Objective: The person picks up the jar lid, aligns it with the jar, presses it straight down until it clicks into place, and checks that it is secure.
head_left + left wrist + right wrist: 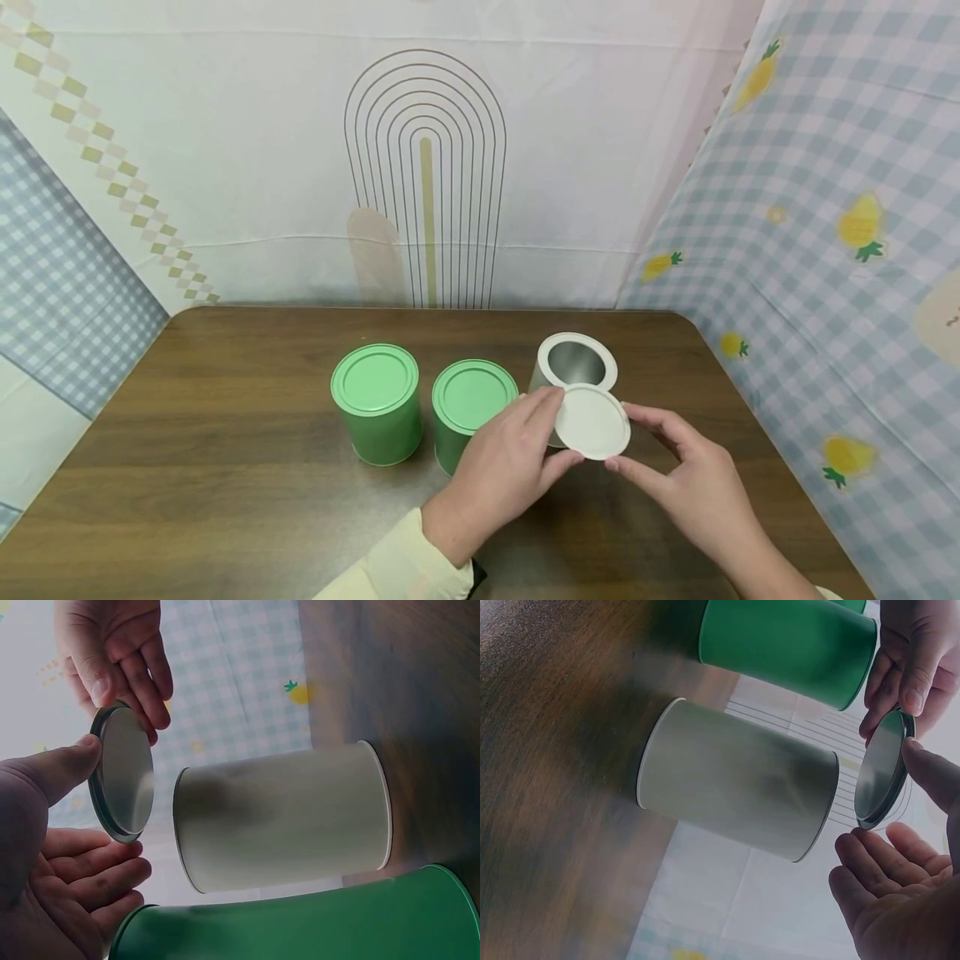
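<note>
Both hands hold a round white lid (592, 422) by its edges, close to an uncovered white can (543, 377) with a bare metal inside. My left hand (510, 460) pinches the lid's left side; my right hand (693, 479) pinches its right side, thumb and fingers on the rim. In the left wrist view the lid (127, 771) shows its metallic underside and stands apart from the can (283, 817). The right wrist view also shows a gap between the lid (883, 766) and the upright can (739, 780).
Two green cans with lids on stand to the left: one (473, 398) partly behind the left hand, the other (376, 392) further left. All stand on a brown wooden table (225, 467). Patterned cloth (270, 167) hangs behind the table and at both sides.
</note>
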`<state>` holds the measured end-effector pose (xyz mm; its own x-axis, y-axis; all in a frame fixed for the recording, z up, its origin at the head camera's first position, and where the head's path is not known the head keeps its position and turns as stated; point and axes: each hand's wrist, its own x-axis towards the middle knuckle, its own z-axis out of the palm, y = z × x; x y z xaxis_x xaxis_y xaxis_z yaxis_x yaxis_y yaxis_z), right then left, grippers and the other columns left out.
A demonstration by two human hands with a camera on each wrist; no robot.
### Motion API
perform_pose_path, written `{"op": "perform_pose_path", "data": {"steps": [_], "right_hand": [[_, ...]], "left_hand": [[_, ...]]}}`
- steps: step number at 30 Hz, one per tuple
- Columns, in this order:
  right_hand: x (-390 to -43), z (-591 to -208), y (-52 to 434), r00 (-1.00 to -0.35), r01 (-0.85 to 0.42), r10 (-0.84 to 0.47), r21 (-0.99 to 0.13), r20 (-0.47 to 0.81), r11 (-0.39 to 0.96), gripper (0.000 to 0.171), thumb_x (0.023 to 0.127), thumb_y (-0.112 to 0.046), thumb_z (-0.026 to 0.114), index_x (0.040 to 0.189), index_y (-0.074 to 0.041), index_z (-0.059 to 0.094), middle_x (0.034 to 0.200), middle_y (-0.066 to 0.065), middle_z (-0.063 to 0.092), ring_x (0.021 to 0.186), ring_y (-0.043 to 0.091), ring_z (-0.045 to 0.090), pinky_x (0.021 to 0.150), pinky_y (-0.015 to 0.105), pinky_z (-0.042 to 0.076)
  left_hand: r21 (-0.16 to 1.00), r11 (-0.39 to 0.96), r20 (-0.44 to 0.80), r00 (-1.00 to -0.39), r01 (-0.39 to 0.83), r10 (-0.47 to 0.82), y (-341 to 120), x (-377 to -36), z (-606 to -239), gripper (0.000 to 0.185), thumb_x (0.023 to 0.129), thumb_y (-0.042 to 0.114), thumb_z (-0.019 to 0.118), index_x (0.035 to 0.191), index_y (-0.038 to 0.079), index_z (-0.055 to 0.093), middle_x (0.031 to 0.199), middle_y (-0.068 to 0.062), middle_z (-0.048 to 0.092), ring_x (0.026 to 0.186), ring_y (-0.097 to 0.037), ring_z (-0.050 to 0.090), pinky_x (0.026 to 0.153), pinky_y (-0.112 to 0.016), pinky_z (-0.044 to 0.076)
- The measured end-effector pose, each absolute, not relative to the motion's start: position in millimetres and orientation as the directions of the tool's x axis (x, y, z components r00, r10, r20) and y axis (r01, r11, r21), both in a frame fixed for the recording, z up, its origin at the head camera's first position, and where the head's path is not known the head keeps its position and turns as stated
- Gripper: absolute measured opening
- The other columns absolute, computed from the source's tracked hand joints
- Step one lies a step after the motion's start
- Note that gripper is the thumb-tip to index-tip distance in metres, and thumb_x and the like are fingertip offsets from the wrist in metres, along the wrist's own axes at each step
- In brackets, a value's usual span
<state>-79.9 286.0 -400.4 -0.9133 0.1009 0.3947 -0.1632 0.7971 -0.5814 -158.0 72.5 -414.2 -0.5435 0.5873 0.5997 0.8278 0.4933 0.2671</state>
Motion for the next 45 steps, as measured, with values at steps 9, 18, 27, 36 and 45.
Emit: {"op": "perform_pose_path", "data": {"steps": [9,18,27,36,45], "right_hand": [[-83.4,-402.1,285.5,-0.911,-0.17,0.097,-0.579,0.401,0.797,0.057,0.073,-0.029,0.091,0.125,-0.021,0.068,0.122,-0.003,0.071,0.114,0.003,0.062,0.092,0.0,0.036],[-83.9,-403.9,284.4,-0.914,-0.162,0.098,-0.576,0.393,0.801,0.059,0.073,-0.03,0.09,0.127,-0.022,0.067,0.121,-0.002,0.071,0.113,0.006,0.063,0.092,-0.001,0.036],[-84.6,-402.9,283.9,-0.925,-0.141,0.098,-0.571,0.367,0.809,0.057,0.075,-0.034,0.088,0.127,-0.024,0.066,0.122,-0.005,0.07,0.114,0.013,0.064,0.093,0.008,0.045],[-85.3,-402.7,286.2,-0.924,-0.151,0.085,-0.56,0.372,0.815,0.057,0.076,-0.033,0.088,0.127,-0.021,0.066,0.123,-0.005,0.069,0.115,0.005,0.062,0.093,0.004,0.041],[-84.8,-401.0,284.6,-0.921,-0.158,0.087,-0.568,0.379,0.808,0.057,0.076,-0.032,0.088,0.127,-0.022,0.066,0.122,-0.003,0.07,0.114,0.01,0.064,0.093,0.007,0.044]], "left_hand": [[0.262,0.509,0.588,-0.554,0.82,0.589,71.9,-159.9,-414.7,0.065,0.087,0.038,0.079,0.136,0.003,0.055,0.129,-0.005,0.063,0.111,-0.019,0.063,0.094,-0.03,0.053],[0.264,0.51,0.585,-0.556,0.819,0.59,70.3,-160.0,-414.9,0.065,0.087,0.039,0.079,0.135,0.002,0.055,0.128,-0.006,0.063,0.111,-0.019,0.063,0.094,-0.03,0.053],[0.299,0.502,0.57,-0.574,0.811,0.587,69.7,-160.1,-414.6,0.065,0.086,0.036,0.08,0.136,0.003,0.055,0.13,-0.006,0.062,0.115,-0.019,0.062,0.094,-0.03,0.053],[0.313,0.492,0.563,-0.576,0.812,0.592,70.7,-160.2,-414.9,0.065,0.088,0.036,0.079,0.138,0.002,0.053,0.133,-0.007,0.061,0.119,-0.019,0.06,0.098,-0.028,0.052],[0.328,0.489,0.556,-0.584,0.808,0.592,71.1,-160.9,-415.7,0.065,0.088,0.036,0.079,0.136,0.001,0.054,0.131,-0.009,0.062,0.119,-0.02,0.061,0.098,-0.03,0.052]]}}
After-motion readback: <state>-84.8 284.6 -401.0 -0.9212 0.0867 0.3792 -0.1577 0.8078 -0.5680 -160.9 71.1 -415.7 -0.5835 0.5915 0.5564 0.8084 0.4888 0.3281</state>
